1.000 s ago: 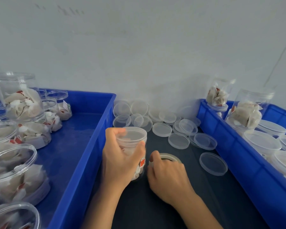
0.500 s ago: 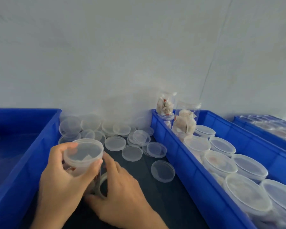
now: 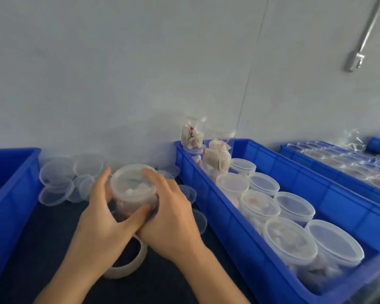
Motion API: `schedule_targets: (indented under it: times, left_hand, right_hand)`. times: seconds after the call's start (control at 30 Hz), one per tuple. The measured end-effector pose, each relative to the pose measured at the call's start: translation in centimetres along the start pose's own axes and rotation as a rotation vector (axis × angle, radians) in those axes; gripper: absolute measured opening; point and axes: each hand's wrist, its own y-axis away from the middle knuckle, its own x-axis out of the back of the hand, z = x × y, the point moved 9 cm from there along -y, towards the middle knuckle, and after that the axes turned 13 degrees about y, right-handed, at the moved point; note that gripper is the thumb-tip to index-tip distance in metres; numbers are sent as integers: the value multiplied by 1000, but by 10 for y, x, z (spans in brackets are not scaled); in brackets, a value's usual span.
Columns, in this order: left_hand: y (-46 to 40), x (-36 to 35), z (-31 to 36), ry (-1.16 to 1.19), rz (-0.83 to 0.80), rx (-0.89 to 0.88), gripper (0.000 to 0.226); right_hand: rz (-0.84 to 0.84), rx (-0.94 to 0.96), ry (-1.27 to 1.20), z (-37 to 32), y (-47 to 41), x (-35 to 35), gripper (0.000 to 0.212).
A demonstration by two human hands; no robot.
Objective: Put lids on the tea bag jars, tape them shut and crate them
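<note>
The head view, the only one, shows both hands around one jar (image 3: 133, 189) that stands on the dark table (image 3: 42, 249) between two blue crates. The left hand (image 3: 101, 218) curls its fingers and thumb around the left side of the jar, and the right hand (image 3: 171, 213) wraps the right side, with one finger lying over the edge of the lid (image 3: 131, 175); so the grip of each hand is closed on the jar, not spread. The lid already sits on this jar, and the tape roll (image 3: 127, 265) lies on the table just under the wrists, touching neither palm as far as I can tell. I judge that the step in hand is the sealing: the tape is being pressed along the joint of lid and jar, or this is about to begin; the tape strip itself I cannot see. The next move probably calls for turning the jar while one thumb smooths the tape, then lifting it into the right crate (image 3: 239, 218). Counting: one jar in the hands, one tape roll, about nine lidded jars visible in the right crate, two taller jars (image 3: 193, 133) at its far end, three crates in sight, and a pile of loose lids (image 3: 57, 172), roughly ten, too overlapped to count exactly.
</note>
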Motion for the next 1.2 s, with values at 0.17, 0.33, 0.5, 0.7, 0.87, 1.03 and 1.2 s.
schedule_targets:
  times: [0.17, 0.33, 0.5, 0.7, 0.87, 1.03, 1.2]
  left_hand:
    - [-37, -63, 24, 141, -78, 22, 76]
    - [-63, -144, 41, 210, -195, 52, 63]
    - [-71, -206, 40, 177, -296, 110, 53]
    - [-79, -224, 32, 115, -314, 129, 31]
    - [-82, -221, 23, 110, -287, 182, 28]
    - [-81, -221, 20, 127, -311, 170, 60]
    - [-75, -215, 18, 150, -351, 142, 60]
  right_hand:
    - [113, -76, 120, 24, -23, 68, 86]
    - [109, -238, 211, 69, -34, 136, 92]
    - [76, -403, 198, 114, -27, 169, 90]
    - [56, -462, 135, 147, -34, 170, 80]
    - [46, -479, 99, 160, -40, 165, 75]
    - [28, -480, 105, 158, -40, 163, 80]
    - [22, -487, 121, 152, -34, 160, 91]
